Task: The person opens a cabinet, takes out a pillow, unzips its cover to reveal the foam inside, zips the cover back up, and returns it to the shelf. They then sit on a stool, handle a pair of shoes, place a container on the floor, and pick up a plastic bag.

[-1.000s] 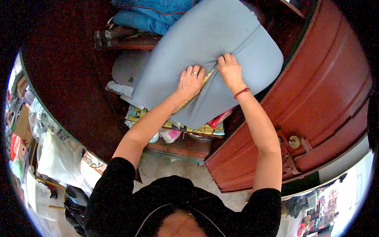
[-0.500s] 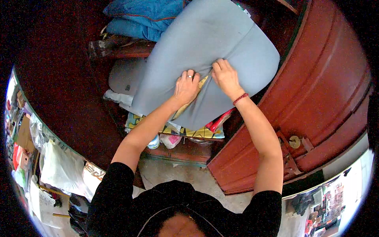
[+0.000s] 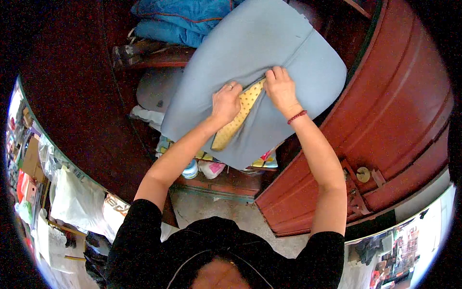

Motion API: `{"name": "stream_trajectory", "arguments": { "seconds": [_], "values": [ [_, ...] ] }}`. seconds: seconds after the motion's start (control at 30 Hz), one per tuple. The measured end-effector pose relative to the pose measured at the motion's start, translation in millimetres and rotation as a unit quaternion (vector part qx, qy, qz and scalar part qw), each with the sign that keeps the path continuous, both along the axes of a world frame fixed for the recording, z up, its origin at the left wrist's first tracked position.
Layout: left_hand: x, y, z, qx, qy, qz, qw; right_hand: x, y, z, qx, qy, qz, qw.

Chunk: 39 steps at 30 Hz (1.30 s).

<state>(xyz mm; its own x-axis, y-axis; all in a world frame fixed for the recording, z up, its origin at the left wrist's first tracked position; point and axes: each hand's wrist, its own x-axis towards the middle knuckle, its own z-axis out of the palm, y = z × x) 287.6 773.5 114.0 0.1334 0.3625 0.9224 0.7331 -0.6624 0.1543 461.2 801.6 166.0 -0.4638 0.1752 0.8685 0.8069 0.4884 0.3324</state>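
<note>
A large cushion in a grey-blue fabric cover [image 3: 240,48] leans in an open cabinet in front of me. A slit in the cover gapes, and yellow foam dotted with small holes [image 3: 236,126] shows inside. My left hand [image 3: 226,103], with a ring on one finger, is closed on the cover along the slit's left edge. On the right edge, near the slit's upper end, my right hand [image 3: 281,90] pinches the fabric. A dark red bracelet [image 3: 297,116] circles my right wrist. The rest of the foam is hidden under the cover.
Folded blue fabric [image 3: 183,21] lies on a wooden shelf [image 3: 168,59] behind the cushion. A grey padded item [image 3: 156,89] is to its left. Below are a jar [image 3: 190,169] and a white-and-pink bag [image 3: 211,168]. The red-brown cabinet door [image 3: 404,106] hangs open at right.
The slit has widened and much more yellow foam shows. My hands have spread the cover's edges apart, keeping hold of the fabric. The cushion sits slightly further right in view.
</note>
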Motion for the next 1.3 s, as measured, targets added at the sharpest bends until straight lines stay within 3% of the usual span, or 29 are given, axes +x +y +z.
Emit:
{"name": "stream_trajectory", "arguments": {
  "seconds": [0.13, 0.23, 0.3, 0.33, 0.4, 0.43, 0.5, 0.57, 0.63, 0.87, 0.93, 1.3],
  "values": [
    [-9, 6, -9, 0.020, -0.053, -0.061, 0.997, 15, -1, 23, 0.022, 0.024, -0.005, 0.999],
    [-15, 9, -16, -0.019, -0.125, -0.106, 0.986, 51, 13, 44, 0.043, 0.110, -0.023, 0.993],
    [-7, 9, -20, -0.063, -0.249, -0.114, 0.960, 60, 9, 50, -0.025, 0.010, -0.005, 1.000],
    [-4, 12, -19, -0.066, -0.251, -0.114, 0.959, 57, 8, 46, -0.028, 0.008, -0.006, 1.000],
    [3, 19, -12, -0.040, -0.338, -0.188, 0.921, 47, -5, 36, -0.066, 0.059, 0.074, 0.993],
    [4, 18, -11, -0.112, -0.391, -0.219, 0.887, 47, -11, 35, -0.068, 0.056, 0.073, 0.993],
    [5, 18, -11, -0.103, -0.402, -0.216, 0.884, 43, -18, 29, -0.065, 0.106, 0.098, 0.987],
    [3, 15, -7, -0.098, -0.407, -0.214, 0.883, 36, -29, 18, -0.045, 0.078, 0.102, 0.991],
    [5, 6, 4, -0.173, -0.468, -0.261, 0.827, 28, -39, 6, -0.033, 0.040, 0.082, 0.995],
    [0, -18, 28, -0.181, -0.457, -0.317, 0.811, 10, -28, -5, -0.008, 0.074, 0.081, 0.994],
    [1, -26, 38, -0.133, -0.420, -0.324, 0.837, 8, -33, 0, -0.017, 0.087, 0.116, 0.989],
    [7, -39, 51, -0.122, -0.373, -0.333, 0.858, 3, -22, 3, 0.019, 0.096, 0.094, 0.991]
  ]
}}
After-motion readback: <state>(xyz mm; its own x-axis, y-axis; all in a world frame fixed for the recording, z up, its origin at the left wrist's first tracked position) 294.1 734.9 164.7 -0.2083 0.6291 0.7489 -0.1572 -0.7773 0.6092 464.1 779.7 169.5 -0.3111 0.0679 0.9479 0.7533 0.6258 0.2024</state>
